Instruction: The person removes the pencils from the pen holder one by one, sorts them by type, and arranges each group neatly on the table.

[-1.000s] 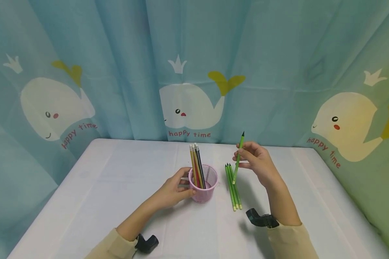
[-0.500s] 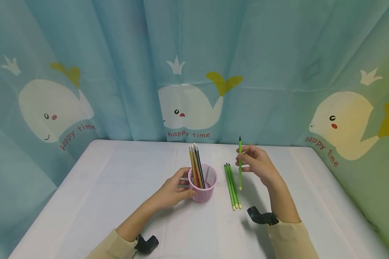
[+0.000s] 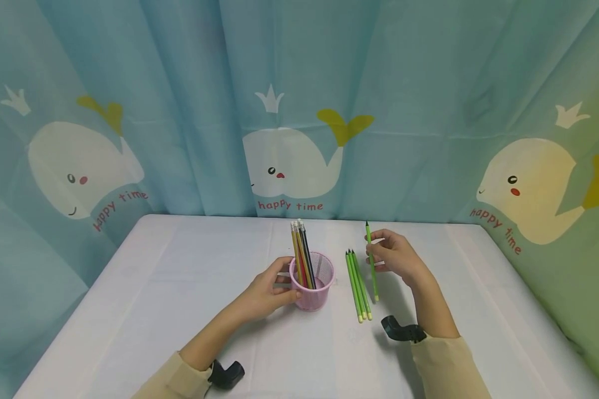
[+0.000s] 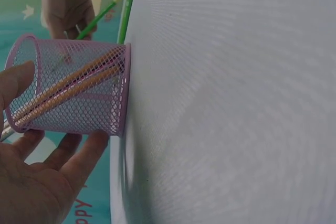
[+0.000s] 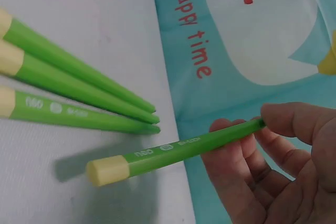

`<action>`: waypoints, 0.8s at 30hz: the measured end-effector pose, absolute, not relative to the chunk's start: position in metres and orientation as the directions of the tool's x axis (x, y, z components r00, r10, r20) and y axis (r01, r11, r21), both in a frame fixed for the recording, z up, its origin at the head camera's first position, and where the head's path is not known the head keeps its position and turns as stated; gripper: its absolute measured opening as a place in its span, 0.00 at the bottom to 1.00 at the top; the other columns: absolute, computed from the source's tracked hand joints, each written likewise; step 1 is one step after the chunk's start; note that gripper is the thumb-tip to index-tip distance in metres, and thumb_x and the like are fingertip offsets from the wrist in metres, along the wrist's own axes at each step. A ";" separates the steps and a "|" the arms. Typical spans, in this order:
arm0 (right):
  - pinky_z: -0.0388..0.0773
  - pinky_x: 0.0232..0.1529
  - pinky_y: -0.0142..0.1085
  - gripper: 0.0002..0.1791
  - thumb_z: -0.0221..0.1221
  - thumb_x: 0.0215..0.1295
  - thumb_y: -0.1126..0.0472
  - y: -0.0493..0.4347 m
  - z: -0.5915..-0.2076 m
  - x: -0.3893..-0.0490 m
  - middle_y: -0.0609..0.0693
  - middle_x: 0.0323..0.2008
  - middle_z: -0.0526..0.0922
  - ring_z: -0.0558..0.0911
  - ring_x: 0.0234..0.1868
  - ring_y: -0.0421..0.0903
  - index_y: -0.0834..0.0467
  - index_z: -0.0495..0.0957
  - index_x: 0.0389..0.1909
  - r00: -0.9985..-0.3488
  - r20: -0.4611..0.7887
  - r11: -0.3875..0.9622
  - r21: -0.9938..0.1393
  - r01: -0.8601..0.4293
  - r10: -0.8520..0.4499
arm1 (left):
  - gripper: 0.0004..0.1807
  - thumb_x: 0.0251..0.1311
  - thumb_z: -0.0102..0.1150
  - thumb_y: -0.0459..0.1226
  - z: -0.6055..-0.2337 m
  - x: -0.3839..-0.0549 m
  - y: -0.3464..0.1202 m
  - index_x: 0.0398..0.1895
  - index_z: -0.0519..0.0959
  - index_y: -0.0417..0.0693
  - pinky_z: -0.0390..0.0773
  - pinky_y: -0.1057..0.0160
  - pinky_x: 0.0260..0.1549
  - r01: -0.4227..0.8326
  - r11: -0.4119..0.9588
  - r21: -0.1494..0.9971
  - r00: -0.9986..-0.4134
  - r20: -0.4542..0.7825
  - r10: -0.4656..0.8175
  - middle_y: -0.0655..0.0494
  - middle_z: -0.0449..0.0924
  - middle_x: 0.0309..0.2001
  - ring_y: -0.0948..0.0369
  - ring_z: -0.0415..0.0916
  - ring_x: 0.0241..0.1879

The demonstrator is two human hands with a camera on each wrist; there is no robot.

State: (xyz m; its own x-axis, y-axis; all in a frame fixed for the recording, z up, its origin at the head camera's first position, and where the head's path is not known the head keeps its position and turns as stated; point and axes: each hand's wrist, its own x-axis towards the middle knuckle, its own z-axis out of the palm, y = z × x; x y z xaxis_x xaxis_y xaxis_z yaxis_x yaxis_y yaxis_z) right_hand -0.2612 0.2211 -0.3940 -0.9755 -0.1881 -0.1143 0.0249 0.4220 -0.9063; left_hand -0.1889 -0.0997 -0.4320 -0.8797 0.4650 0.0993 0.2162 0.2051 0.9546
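Observation:
My left hand [image 3: 265, 293] holds a pink mesh pencil cup [image 3: 313, 300] from its left side, thumb at the front and fingers behind. In the left wrist view the mesh cup [image 4: 79, 114] stands between thumb and fingers. Several pencils [image 3: 301, 255] with white ends up lean left inside it. My right hand [image 3: 396, 256] pinches a green pencil [image 3: 373, 280], dark tip up, pale yellow end down. Just left of it, three green pencils [image 3: 357, 285] lie side by side on the table. In the right wrist view the held green pencil [image 5: 173, 153] points its yellow end toward the camera.
The table [image 3: 179, 266] has a white cover. Behind it hangs a blue curtain [image 3: 419, 111] with whales printed on it. Black wrist bands with camera mounts [image 3: 403, 329] sit at both sleeve cuffs.
My right hand has come down slightly with the green pencil, whose yellow end has swung right, off the three lying pencils. The left hand and cup have stayed in place.

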 end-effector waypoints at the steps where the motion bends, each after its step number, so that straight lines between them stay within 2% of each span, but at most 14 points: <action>1: 0.88 0.38 0.42 0.21 0.55 0.72 0.61 0.221 -0.396 -0.262 0.67 0.46 0.80 0.86 0.41 0.54 0.67 0.67 0.60 -0.975 -0.123 0.430 -0.902 0.031 -0.186 | 0.36 0.62 0.66 0.35 -0.432 -0.189 -0.100 0.71 0.61 0.44 0.81 0.58 0.57 0.215 0.205 0.955 -0.880 0.099 0.465 0.37 0.68 0.65 0.43 0.74 0.61; 8: 0.88 0.38 0.43 0.22 0.55 0.72 0.63 0.220 -0.408 -0.268 0.63 0.43 0.80 0.82 0.37 0.48 0.67 0.66 0.62 -0.962 -0.213 0.474 -0.874 0.109 -0.171 | 0.36 0.62 0.66 0.34 -0.431 -0.188 -0.100 0.71 0.61 0.44 0.81 0.57 0.58 0.212 0.212 0.954 -0.882 0.093 0.462 0.37 0.68 0.65 0.43 0.74 0.61; 16: 0.85 0.34 0.39 0.22 0.58 0.68 0.63 0.216 -0.419 -0.268 0.58 0.38 0.78 0.79 0.33 0.47 0.65 0.68 0.60 -0.952 -0.277 0.557 -0.815 0.160 -0.131 | 0.36 0.62 0.66 0.34 -0.432 -0.189 -0.099 0.71 0.61 0.45 0.80 0.57 0.58 0.205 0.208 0.956 -0.883 0.088 0.461 0.38 0.68 0.65 0.43 0.74 0.62; 21: 0.80 0.32 0.36 0.23 0.62 0.66 0.61 0.216 -0.423 -0.267 0.59 0.41 0.80 0.81 0.33 0.47 0.64 0.71 0.59 -0.951 -0.285 0.625 -0.766 0.153 -0.116 | 0.36 0.62 0.66 0.34 -0.433 -0.189 -0.100 0.71 0.61 0.45 0.80 0.58 0.58 0.206 0.203 0.957 -0.883 0.093 0.461 0.38 0.68 0.65 0.43 0.74 0.61; 24: 0.83 0.33 0.37 0.24 0.63 0.65 0.62 0.216 -0.424 -0.267 0.61 0.44 0.80 0.83 0.33 0.47 0.64 0.71 0.60 -0.945 -0.307 0.625 -0.762 0.173 -0.113 | 0.36 0.62 0.66 0.34 -0.433 -0.189 -0.100 0.71 0.61 0.45 0.80 0.57 0.58 0.207 0.203 0.957 -0.883 0.093 0.461 0.38 0.68 0.65 0.43 0.73 0.62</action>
